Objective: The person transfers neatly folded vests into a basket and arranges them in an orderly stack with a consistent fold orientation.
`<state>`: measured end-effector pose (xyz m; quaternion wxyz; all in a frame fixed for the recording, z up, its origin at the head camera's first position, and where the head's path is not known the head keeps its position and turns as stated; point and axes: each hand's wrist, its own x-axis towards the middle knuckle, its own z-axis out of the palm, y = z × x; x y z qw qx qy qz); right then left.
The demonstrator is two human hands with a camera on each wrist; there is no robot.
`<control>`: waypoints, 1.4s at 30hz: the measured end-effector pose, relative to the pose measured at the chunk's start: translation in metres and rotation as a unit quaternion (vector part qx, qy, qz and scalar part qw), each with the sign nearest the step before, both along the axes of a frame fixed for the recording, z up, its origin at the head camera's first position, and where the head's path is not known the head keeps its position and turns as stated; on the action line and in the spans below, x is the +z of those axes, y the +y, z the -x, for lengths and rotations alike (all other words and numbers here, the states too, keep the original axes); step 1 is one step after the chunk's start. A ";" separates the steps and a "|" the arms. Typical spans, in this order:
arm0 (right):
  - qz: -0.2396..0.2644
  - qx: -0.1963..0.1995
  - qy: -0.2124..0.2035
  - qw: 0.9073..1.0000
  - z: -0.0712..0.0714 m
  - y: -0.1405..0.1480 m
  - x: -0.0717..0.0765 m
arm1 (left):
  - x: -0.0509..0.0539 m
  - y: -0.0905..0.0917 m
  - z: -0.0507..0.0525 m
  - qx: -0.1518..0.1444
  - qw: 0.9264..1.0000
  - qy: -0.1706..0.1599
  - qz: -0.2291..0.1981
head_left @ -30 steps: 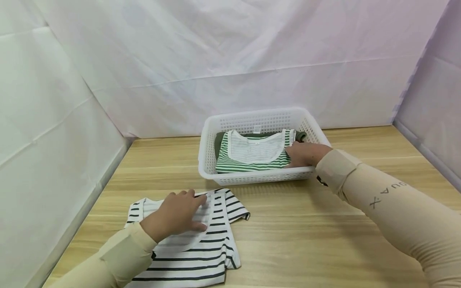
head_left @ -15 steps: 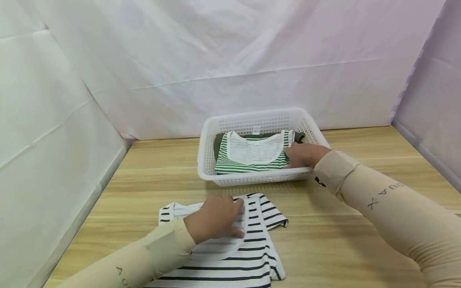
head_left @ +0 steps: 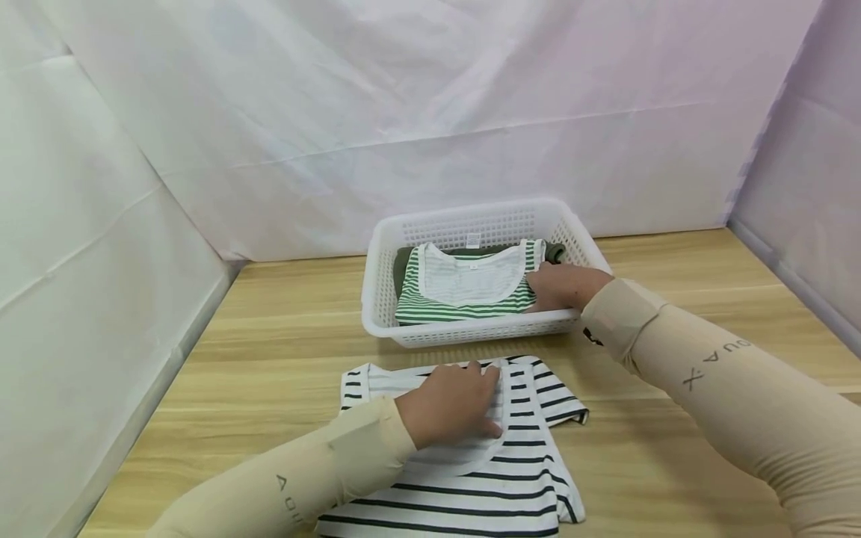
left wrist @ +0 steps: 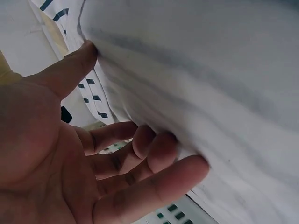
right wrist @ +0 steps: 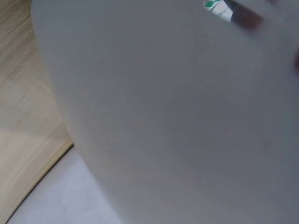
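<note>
A white shirt with black stripes (head_left: pixel 491 489) lies on the table in the head view. My left hand (head_left: pixel 452 403) rests on its neckline. The left wrist view shows loosely bent fingers (left wrist: pixel 156 186) and the thumb touching the white cloth, not gripping it. My right hand (head_left: pixel 563 287) reaches into the white plastic basket (head_left: pixel 471 334), at the right side of a folded green-and-white striped shirt (head_left: pixel 464 310). Its fingertips are hidden by the cloth and the basket. The basket wall (right wrist: pixel 154 112) blocks most of the right wrist view.
Dark green cloth (head_left: pixel 401 263) lies under the green-striped shirt in the basket. A white sheet (head_left: pixel 430 97) hangs behind the table, with further sheets at both sides. The wooden table (head_left: pixel 269 329) shows around the basket and shirt.
My left hand has moved right, and the black-striped shirt has slid right with it to in front of the basket. My right hand has stayed in the basket.
</note>
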<state>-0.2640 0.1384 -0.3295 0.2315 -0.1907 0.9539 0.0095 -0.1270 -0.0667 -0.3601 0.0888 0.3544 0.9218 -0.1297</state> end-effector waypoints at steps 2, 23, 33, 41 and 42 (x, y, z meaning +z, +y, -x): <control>0.001 0.000 0.001 1.000 0.000 0.000 0.002 | -0.001 0.006 0.001 -0.003 1.000 0.005 0.005; -0.012 -0.004 0.006 1.000 0.005 -0.003 -0.001 | 0.007 0.031 0.003 0.009 1.000 -0.023 0.013; 0.032 -0.012 0.030 0.999 0.000 0.002 -0.002 | 0.006 -0.043 0.001 0.027 0.988 -0.014 -0.151; 0.245 0.034 0.267 0.932 -0.065 0.002 0.034 | 0.002 -0.120 0.011 0.108 0.970 0.001 -0.220; 0.274 0.063 0.253 0.926 -0.077 0.002 0.037 | 0.002 -0.127 0.014 0.119 0.970 0.006 -0.214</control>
